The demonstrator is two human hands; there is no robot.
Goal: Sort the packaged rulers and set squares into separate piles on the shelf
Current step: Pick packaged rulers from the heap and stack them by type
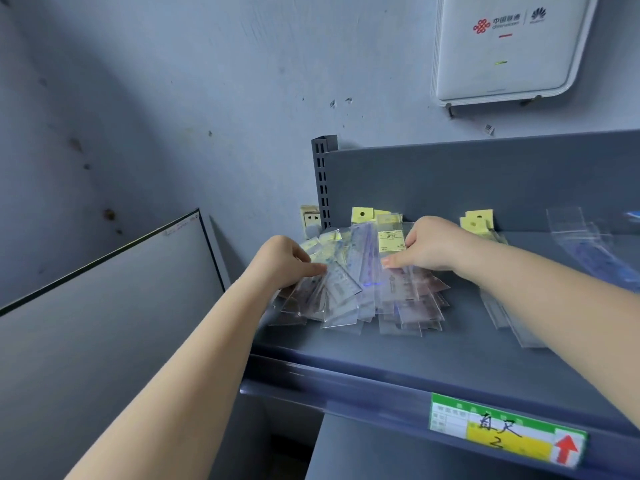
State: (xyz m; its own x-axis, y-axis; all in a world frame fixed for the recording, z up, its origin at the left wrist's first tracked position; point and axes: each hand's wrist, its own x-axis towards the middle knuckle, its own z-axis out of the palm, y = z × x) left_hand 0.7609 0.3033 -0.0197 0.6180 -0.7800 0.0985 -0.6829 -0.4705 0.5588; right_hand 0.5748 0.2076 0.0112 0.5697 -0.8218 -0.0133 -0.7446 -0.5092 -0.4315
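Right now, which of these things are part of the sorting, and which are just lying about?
Part of the job:
- mixed heap of packaged rulers, under both hands
- left hand
- right hand
- smaller pile of packets
- grey shelf

Just there:
- white router box on the wall
- wall socket
- shelf price label
- leaning board

Shelf (pixel 450 355): bare grey strip along near edge, open from left end to right. Centre-left blocked by loose heap of packets (pixel 363 296), fanned toward the near edge. Bare gap right of heap, then second pile (pixel 498 306); clear sleeves (pixel 585 244) far right. Back panel (pixel 485 181) closes far side. Slotted upright (pixel 322 181) stands at far-left corner. Leaning board (pixel 104 306) crowds the left approach.
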